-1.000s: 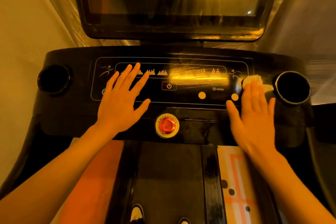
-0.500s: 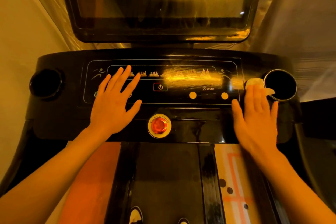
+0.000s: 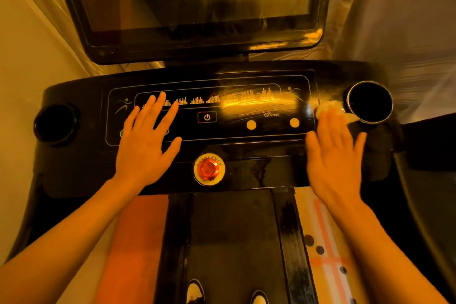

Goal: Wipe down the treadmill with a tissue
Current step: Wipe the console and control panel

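My right hand (image 3: 334, 153), fingers flat, has slid the tissue (image 3: 328, 108) right, off the panel (image 3: 222, 132) to the cup holder (image 3: 369, 102) rim; my left hand (image 3: 145, 138) stays flat. The right end looks nearly wiped.

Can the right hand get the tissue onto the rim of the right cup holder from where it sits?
Probably yes. The right hand presses the tissue flat on the console right beside the cup holder. The tissue's edge is about at its rim, and nothing lies between them.
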{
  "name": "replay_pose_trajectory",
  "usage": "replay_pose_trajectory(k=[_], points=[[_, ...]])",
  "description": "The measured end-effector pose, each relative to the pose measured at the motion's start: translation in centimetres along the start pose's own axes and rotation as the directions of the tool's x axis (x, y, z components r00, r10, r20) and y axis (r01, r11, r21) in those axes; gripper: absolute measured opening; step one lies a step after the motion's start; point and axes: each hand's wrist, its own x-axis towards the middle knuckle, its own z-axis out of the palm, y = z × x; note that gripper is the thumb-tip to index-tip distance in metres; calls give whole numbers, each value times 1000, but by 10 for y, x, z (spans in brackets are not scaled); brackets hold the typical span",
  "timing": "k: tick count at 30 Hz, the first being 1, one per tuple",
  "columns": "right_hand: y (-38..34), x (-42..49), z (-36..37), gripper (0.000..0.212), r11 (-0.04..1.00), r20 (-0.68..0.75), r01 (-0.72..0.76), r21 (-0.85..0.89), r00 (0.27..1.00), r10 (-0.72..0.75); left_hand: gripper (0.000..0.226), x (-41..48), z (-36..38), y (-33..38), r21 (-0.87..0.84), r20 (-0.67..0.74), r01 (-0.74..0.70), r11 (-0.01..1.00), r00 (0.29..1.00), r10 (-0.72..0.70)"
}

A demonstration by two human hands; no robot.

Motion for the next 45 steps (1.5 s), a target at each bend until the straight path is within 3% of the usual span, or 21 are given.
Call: replay_pose_trajectory(k=[2,5,7,11,13,15,17,19,21,24,26,28,31,34,37,39,42,45], points=[[-19,-7,4,88,997,-8,-75,19,997,76,68,0,0,1,-15,-8,4,1000,1000,-4],[-89,-36,29,82,979,76,186,81,978,-192,68,0,0,0,-18,0,6,1000,1000,-6],[-120,-54,43,79,918,164,378,120,904,-394,68,-1,0,-1,-11,3,1,1000,1000,-1],[-81,-45,31,70,844,191,536,19,827,-529,67,-1,0,-2,-15,-10,-8,1000,1000,8],[-39,-38,17,69,893,147,449,-38,886,-439,67,0,0,-2,-15,-15,-9,1000,1000,9],[-14,-32,8,75,975,83,217,-55,974,-213,67,0,-1,0,-17,-28,-4,1000,1000,3],[-27,-31,12,79,999,36,29,-33,999,-28,66,0,-1,1,-25,-37,-1,1000,999,0],[-69,-42,23,79,992,66,107,68,992,-112,66,-1,-2,1,-28,-41,-1,1000,999,0],[-106,-62,36,78,927,149,319,196,925,-350,65,-1,-3,1,-27,-39,-2,1000,999,1],[-96,-70,40,70,835,215,528,153,808,-549,65,-1,-3,1,-27,-39,-5,1000,999,4],[-56,-64,32,65,838,191,544,41,819,-541,65,-1,-3,1,-32,-46,-7,999,999,6],[-20,-60,20,61,895,136,446,-11,887,-441,66,-1,-2,1,-35,-51,-5,999,999,3],[-34,-61,23,61,958,88,274,88,956,-281,66,0,-2,2,-36,-51,2,999,999,-4],[-90,-75,44,63,898,132,425,115,889,-438,65,-1,-3,2,-29,-48,-4,1000,999,3],[-80,-81,44,62,830,213,553,67,805,-554,65,-1,-2,0,-31,-38,-8,999,999,7],[-46,-82,33,62,830,211,558,13,810,-547,65,-1,-1,1,-26,-40,-6,1000,999,5],[-26,-80,22,60,894,191,448,9,877,-442,65,-1,-1,2,-21,-50,1,1000,999,-2],[-57,-64,27,59,851,225,519,79,822,-523,64,-2,-1,3,-18,-49,1,1000,999,-1]])
